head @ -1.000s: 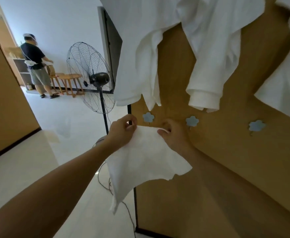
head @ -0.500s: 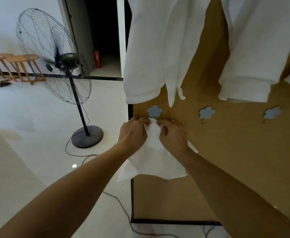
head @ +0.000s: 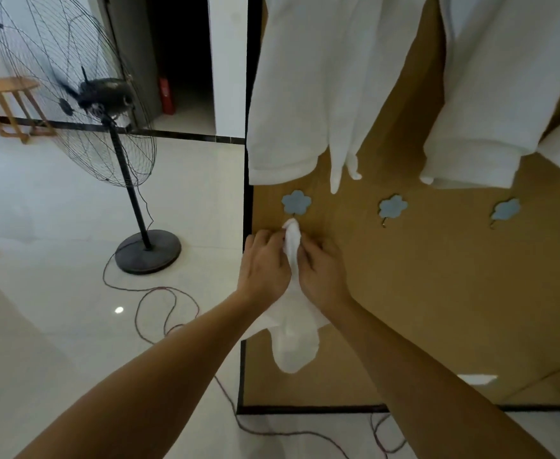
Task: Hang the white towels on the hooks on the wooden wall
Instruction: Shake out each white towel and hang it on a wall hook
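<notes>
On the wooden wall [head: 437, 276], below large white garments already hanging, the towel [head: 293, 326] that was spread open a second ago is now bunched into a narrow peak just under the leftmost blue flower hook [head: 296, 202]. Left hand [head: 265, 266] and right hand [head: 321, 270], drawn close together, both pinch its top; hooking looks imminent.

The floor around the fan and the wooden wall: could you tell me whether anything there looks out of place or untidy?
A thin cable lies in loose loops on the white floor, running from the fan's base past the wooden wall's lower corner, close below where both hands hold the small towel. It looks like a possible trip hazard.
</notes>
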`<state>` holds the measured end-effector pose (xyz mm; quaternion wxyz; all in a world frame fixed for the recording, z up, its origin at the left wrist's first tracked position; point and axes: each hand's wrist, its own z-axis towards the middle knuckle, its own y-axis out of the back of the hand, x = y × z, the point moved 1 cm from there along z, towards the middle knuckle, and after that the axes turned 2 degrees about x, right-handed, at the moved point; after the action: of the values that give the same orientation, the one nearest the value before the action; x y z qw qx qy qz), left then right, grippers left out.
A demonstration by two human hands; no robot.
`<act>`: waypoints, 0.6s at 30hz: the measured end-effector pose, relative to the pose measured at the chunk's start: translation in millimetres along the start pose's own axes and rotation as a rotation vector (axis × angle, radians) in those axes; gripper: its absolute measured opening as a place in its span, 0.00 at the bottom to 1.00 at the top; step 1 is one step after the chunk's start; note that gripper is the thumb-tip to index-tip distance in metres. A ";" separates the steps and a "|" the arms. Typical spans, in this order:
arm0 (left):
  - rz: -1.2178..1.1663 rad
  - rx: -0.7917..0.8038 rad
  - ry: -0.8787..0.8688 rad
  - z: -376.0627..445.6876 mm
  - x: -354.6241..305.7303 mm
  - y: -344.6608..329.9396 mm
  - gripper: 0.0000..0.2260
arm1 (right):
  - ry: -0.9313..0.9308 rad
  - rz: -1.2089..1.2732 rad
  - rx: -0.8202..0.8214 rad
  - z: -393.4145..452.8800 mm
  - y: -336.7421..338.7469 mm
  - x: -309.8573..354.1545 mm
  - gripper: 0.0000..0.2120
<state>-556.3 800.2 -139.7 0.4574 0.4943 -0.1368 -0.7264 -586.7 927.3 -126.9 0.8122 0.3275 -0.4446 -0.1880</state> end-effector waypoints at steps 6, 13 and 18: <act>0.291 0.147 0.106 -20.1 -9.3 -7.4 0.26 | -0.146 -0.041 0.212 -7.4 -18.4 -26.7 0.14; 0.026 0.622 0.557 -81.2 12.7 -20.4 0.19 | -0.442 0.249 0.508 -60.3 -29.5 -67.6 0.22; 0.051 0.663 0.477 -99.4 19.3 -22.9 0.19 | -0.455 0.201 0.452 -91.7 -13.9 -58.1 0.22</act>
<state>-486.3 822.4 -213.2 0.3101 0.7661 -0.2658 -0.4963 -540.5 985.5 -207.2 0.6136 0.4034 -0.6750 -0.0718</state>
